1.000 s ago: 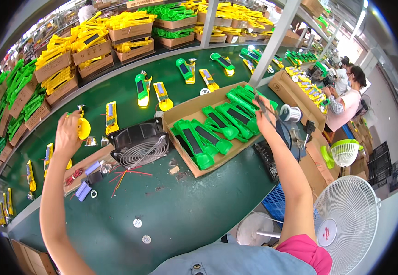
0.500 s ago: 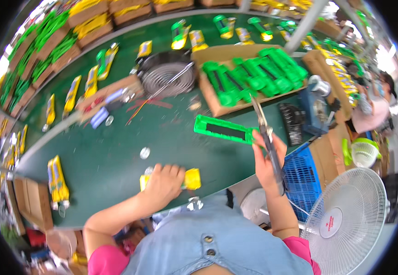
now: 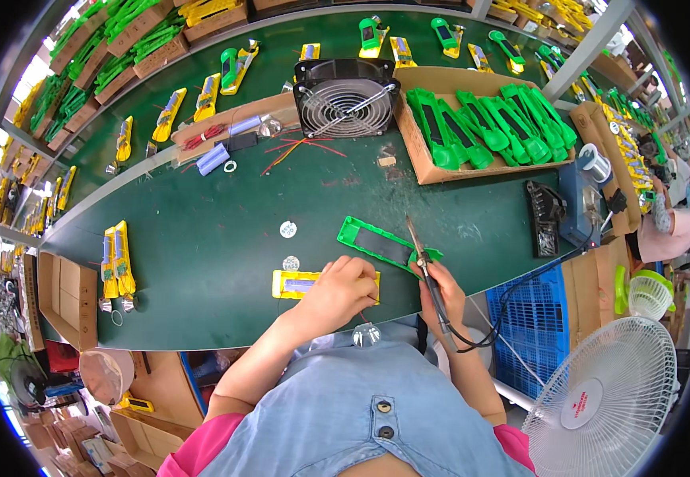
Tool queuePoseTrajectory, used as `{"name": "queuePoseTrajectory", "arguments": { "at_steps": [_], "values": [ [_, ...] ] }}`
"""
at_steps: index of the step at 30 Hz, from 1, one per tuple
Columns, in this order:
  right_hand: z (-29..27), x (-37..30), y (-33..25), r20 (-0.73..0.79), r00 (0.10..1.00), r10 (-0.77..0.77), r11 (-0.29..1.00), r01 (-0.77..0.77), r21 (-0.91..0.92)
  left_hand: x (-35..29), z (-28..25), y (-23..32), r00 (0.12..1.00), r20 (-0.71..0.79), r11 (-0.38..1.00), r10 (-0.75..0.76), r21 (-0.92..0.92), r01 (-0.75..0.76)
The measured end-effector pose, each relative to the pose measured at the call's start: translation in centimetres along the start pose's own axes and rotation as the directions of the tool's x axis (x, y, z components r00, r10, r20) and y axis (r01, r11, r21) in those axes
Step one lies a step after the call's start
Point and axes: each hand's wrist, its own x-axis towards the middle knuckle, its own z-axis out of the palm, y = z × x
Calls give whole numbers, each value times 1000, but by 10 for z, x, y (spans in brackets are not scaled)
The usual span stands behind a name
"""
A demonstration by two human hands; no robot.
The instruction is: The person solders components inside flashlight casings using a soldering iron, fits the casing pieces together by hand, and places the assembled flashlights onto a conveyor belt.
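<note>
My right hand (image 3: pixel 443 296) grips a soldering iron (image 3: pixel 434 290) with a dark handle, its thin metal tip pointing away from me. The same hand also holds one end of a green plastic casing half (image 3: pixel 373 238) with a dark strip inside. My left hand (image 3: pixel 337 292) has its fingers curled over a yellow plastic casing (image 3: pixel 285 291) that lies near the table's front edge. A blue cylindrical battery (image 3: pixel 300 286) shows inside the yellow casing; its right half is mostly under my fingers. Just below hangs a clear round lamp piece (image 3: pixel 366 335) on a thin wire.
A cardboard box (image 3: pixel 428 170) of green casings stands at the back right, beside a black fan (image 3: pixel 345 107). To the right are a black stand (image 3: pixel 545 215) and a blue soldering station (image 3: pixel 579 199) with a solder spool (image 3: pixel 596 165). Yellow casings (image 3: pixel 122 258) lie at left.
My right hand has come down and nearer my left hand, bringing the soldering iron and green casing half along. My left hand stays on the yellow casing. The whole view has shifted.
</note>
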Motion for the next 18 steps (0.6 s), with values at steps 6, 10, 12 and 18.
{"name": "queuePoseTrajectory", "arguments": {
  "at_steps": [6,10,12,18],
  "values": [
    [-16,7,-12,280,953,113,966,-172,195,-17,4,-9,719,-256,399,-646,-917,31],
    [-20,13,-8,252,932,-259,964,264,11,-9,-23,-9,726,-529,898,-439,-284,336],
    [-20,19,-18,245,902,-355,928,373,-28,-6,-33,-18,898,-441,868,7,449,214],
    [18,8,-30,79,901,428,663,-372,649,1,-35,-35,985,-48,890,-167,422,172]
  ]
}}
